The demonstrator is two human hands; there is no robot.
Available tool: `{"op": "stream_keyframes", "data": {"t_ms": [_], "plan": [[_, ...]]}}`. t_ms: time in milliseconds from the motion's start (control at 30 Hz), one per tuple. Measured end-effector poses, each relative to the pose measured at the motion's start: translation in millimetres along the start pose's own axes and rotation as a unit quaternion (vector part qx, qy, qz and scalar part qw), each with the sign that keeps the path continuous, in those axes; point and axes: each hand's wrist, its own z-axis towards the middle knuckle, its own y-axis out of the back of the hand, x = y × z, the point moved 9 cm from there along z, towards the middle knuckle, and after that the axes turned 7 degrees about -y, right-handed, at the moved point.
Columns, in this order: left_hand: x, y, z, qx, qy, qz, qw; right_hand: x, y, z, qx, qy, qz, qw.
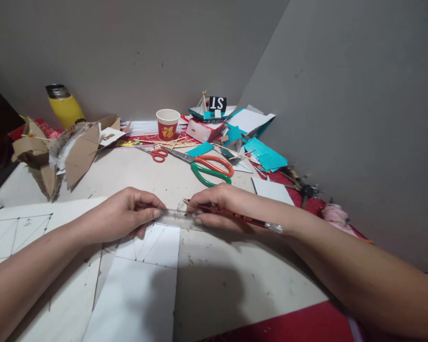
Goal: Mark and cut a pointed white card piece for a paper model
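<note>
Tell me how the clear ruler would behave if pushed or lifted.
The clear ruler looks thin and flat, so probably light and apt to slide on the white sheet; the left hand and the right hand, which holds a pencil, both pin it. Flat, it should not roll. Lifted by one end, it likely flexes slightly.

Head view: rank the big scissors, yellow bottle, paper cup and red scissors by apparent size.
1. Big scissors: longest span.
2. Yellow bottle: base hidden behind cardboard, and farther off, so unsure.
3. Paper cup and red scissors: about alike, not ranked.
</note>
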Motion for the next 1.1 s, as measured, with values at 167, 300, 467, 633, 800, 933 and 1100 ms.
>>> {"op": "stream_keyframes", "data": {"t_ms": [167,300,467,633,800,933,1100], "plan": [[-3.7,0.0,0.5,-0.005,0.001,-0.003,1.0,0.1,-0.2,0.1,0.003,-0.003,0.001,1.0],[-4.7,-0.2,1.2,-0.008,-0.003,-0.011,1.0,0.0,-0.9,0.2,0.002,-0.001,0.004,1.0],[1.2,1.3,-0.5,-0.009,0.013,-0.008,1.0,-1.1,-1.6,1.1,0.002,-0.003,0.002,1.0],[-0.6,0.8,0.3,-0.007,0.017,-0.011,1.0,-0.6,-1.7,0.0,0.0,-0.004,0.006,1.0],[-3.1,0.6,0.4,-0.009,0.009,-0.014,1.0,-1.9,-2.6,-0.5,-0.001,-0.009,-0.004,1.0],[0.0,0.8,-0.4,-0.005,0.018,-0.005,1.0,-2.3,-3.4,0.1,0.001,-0.016,-0.009,1.0],[-0.2,0.1,-0.1,0.001,0.014,-0.007,1.0,-0.6,-4.0,0.2,0.004,-0.013,-0.026,1.0]]}}
